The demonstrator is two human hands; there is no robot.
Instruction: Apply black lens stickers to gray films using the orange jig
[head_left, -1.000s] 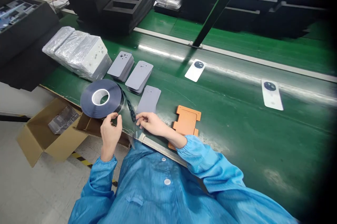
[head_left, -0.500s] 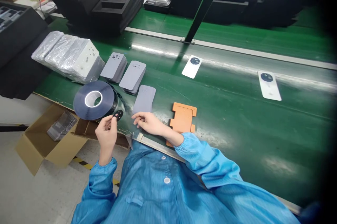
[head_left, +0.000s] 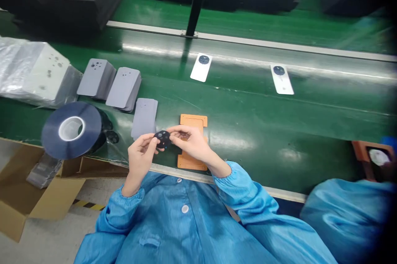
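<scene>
My left hand (head_left: 140,157) and my right hand (head_left: 190,142) pinch a small round black sticker (head_left: 162,139) with holes between their fingertips, held above the near edge of the green belt (head_left: 263,123). Just behind the hands lies an orange jig (head_left: 192,140), partly hidden by my right hand. A large roll of dark film (head_left: 72,129) lies to the left, with its strip of black stickers (head_left: 110,135) trailing toward me. Grey back covers stand in three stacks (head_left: 123,88) beyond the roll.
Two white back covers (head_left: 201,67) (head_left: 281,79) with dark camera rings lie farther out on the belt. Wrapped white covers (head_left: 34,72) lie at the left. A cardboard box (head_left: 21,198) stands on the floor. Another person's blue sleeve (head_left: 347,210) shows at the right beside another orange jig (head_left: 372,158).
My left hand peeled a black sticker off the strip and carried it right. My right hand let go of the strip and joined it on the sticker. The view swung right and down.
</scene>
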